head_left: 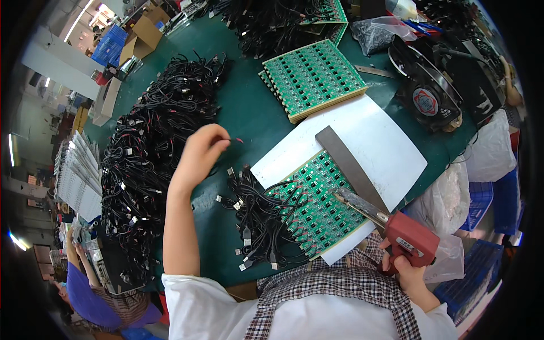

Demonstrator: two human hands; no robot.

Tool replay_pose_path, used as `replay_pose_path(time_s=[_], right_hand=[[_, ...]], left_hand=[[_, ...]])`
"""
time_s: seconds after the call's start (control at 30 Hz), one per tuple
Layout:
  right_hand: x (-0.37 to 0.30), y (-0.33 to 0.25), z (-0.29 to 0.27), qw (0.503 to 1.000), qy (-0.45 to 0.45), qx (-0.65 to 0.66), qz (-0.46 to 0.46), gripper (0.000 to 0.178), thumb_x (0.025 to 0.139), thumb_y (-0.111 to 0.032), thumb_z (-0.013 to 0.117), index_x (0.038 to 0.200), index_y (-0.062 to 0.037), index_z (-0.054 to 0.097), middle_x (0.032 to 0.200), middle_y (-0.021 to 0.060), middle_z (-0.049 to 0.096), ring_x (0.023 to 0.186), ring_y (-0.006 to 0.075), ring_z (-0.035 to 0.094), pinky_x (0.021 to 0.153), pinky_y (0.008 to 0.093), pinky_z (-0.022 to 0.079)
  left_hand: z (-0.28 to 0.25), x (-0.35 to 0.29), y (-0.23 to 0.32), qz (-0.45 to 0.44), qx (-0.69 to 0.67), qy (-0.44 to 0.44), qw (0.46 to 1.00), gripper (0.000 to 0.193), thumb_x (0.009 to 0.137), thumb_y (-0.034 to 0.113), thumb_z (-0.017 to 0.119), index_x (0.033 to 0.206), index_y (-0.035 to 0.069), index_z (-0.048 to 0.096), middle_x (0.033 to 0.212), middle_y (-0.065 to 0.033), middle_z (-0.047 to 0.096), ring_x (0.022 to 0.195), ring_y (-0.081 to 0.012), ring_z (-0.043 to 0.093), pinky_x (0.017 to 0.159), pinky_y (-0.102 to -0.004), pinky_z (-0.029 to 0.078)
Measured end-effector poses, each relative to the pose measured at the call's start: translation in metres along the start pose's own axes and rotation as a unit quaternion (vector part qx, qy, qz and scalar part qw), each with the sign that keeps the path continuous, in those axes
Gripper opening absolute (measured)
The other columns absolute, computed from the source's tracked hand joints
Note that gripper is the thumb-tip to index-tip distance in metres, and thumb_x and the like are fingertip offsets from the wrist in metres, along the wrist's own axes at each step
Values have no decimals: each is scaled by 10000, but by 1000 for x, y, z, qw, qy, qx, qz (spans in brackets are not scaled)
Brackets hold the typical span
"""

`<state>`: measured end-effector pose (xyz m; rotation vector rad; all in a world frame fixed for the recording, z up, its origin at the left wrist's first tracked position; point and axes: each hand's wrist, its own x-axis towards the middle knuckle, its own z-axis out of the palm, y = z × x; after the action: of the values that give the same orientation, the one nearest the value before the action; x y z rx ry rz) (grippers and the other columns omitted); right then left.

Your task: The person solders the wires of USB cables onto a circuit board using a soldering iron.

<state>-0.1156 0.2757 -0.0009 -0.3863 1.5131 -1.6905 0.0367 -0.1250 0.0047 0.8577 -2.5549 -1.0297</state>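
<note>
Left hand (199,154) pinches a thin black wire (233,140) at frame centre-left, fingers closed on it, beside the black cable heap (153,141). Right hand (403,272), lower right, fist tight round the red soldering gun (396,229), tip over the green circuit panel (317,207) on white paper (385,147).

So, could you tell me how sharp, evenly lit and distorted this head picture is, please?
In the head view, the fisheye lens bends the table edge and darkens the corners; the light is bright and even, with mild glare on the white sheet; the left hand by the cable pile is slightly soft, while the right hand, the red soldering gun and the circuit boards look sharp.
</note>
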Motion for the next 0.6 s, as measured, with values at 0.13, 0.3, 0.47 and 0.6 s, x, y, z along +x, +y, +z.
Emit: replay_pose_path(time_s=[0.13,0.3,0.47,0.6], right_hand=[[1,0,0,1000,3,-3,-6,665,782,-381,709,1237,27,448,970,193,600,560,161,550,468,252,446],[-1,-2,0,1000,-3,-10,3,665,791,-392,697,1242,25,443,964,186,604,562,156,550,463,249,442],[-5,0,-5,1000,-20,15,12,645,811,-308,688,1285,24,403,1043,187,588,640,152,565,532,249,459],[-3,1,-8,1000,-20,16,3,656,801,-332,698,1271,21,407,1040,215,581,647,171,574,504,258,473]], left_hand=[[-12,-4,29,31,-127,40,991,111,791,-37,591,898,-29,618,787,-8,591,720,-72,550,654,-209,445],[-6,-11,53,1,-180,-9,984,81,791,4,634,863,-32,625,807,-32,610,695,-76,563,644,-210,452],[10,-18,77,-42,-253,-62,965,77,798,4,651,853,-45,630,828,-45,625,672,-80,566,631,-204,452],[29,-28,98,145,12,4,989,113,732,-51,655,840,-18,661,762,-62,597,676,-141,572,608,-246,441]])
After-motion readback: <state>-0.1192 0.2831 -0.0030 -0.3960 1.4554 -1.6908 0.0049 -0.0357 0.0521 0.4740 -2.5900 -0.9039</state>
